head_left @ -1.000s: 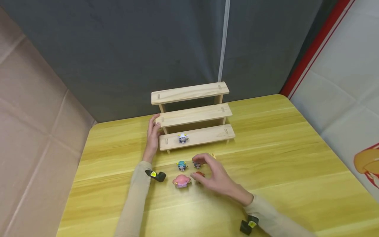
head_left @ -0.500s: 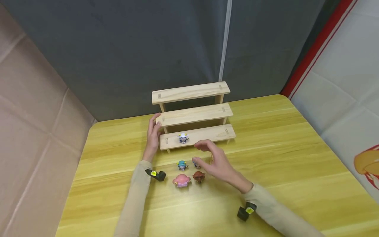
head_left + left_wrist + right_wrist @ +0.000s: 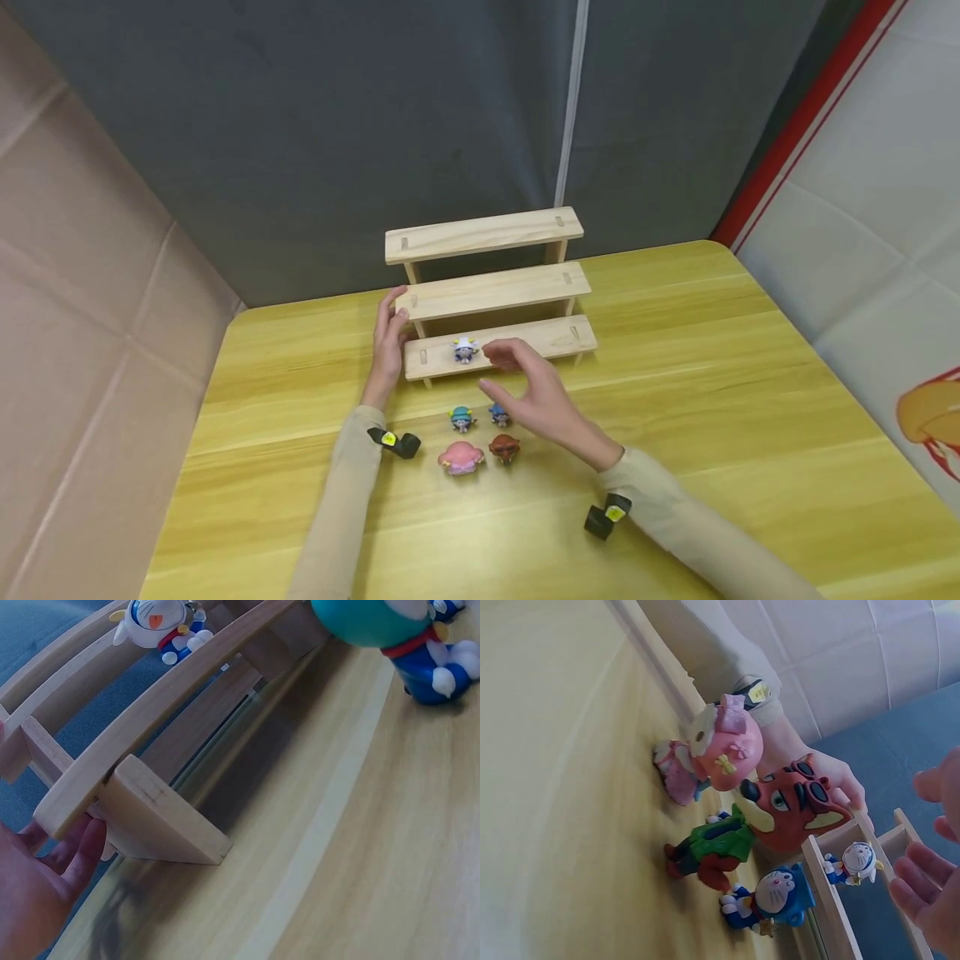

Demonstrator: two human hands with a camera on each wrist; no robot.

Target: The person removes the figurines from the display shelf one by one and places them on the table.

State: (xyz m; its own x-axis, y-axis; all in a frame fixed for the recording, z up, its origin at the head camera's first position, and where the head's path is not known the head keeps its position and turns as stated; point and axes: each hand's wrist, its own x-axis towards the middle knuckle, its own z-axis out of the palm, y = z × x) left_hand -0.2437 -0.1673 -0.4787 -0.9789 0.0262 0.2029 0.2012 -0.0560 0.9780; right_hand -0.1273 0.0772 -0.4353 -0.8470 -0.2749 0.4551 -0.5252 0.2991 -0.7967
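A three-tier wooden display shelf [image 3: 491,292] stands at the table's back. My left hand [image 3: 386,350] holds its left end, with the fingers around the side support in the left wrist view. A white-hatted Doraemon figurine [image 3: 464,351] sits on the lowest tier. Just right of that figurine, my right hand [image 3: 543,396] hovers with thumb and fingers spread apart, nothing visible between them. On the table in front are a teal-hatted figurine [image 3: 461,419], a blue-hatted Doraemon figurine [image 3: 775,894], a pink-headed figurine [image 3: 461,458] and a fox figurine [image 3: 784,802] in green.
The wood-grain table [image 3: 712,400] extends on both sides of the shelf. A dark grey curtain [image 3: 337,150] hangs behind it. Pale fabric panels [image 3: 97,275] flank the table left and right. Each wrist carries a small black camera [image 3: 405,447].
My right hand has moved up and away from the fox and blue-hatted figurines, toward the lowest tier, uncovering both. The left hand and shelf stay put.
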